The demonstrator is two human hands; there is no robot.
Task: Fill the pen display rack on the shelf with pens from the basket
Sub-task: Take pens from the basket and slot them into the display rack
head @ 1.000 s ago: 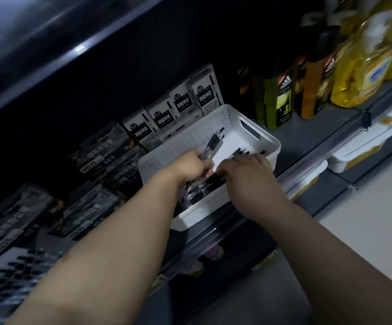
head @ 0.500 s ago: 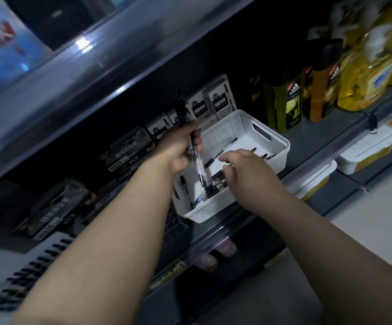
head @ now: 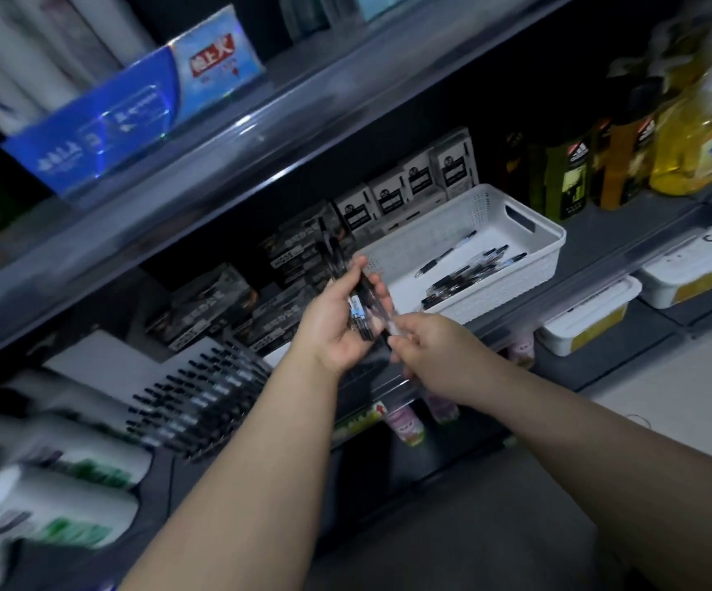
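Pens (head: 361, 313) stand almost upright in the left hand (head: 332, 332), its grip curled round them. Right hand (head: 431, 347) pinches one's low end. Rack (head: 102, 364) lies left, nearer the left hand; basket (head: 452, 206) right.

our left hand (head: 337, 324) grips a bundle of pens (head: 360, 307), the dark ends pointing up toward the back of the shelf (head: 627, 236). our right hand (head: 428, 349) is just beside it and pinches the clear lower end of the bundle; blur hides how many pens it holds. behind both hands the white basket (head: 490, 206) rests on the shelf near the front edge, with loose pens (head: 463, 281) lying along its near side. lower left, the pen display rack (head: 200, 394) shows slanted rows of dark pens. grey boxes (head: 413, 181) stand behind the basket, and green and yellow bottles (head: 571, 177) stand to its right.
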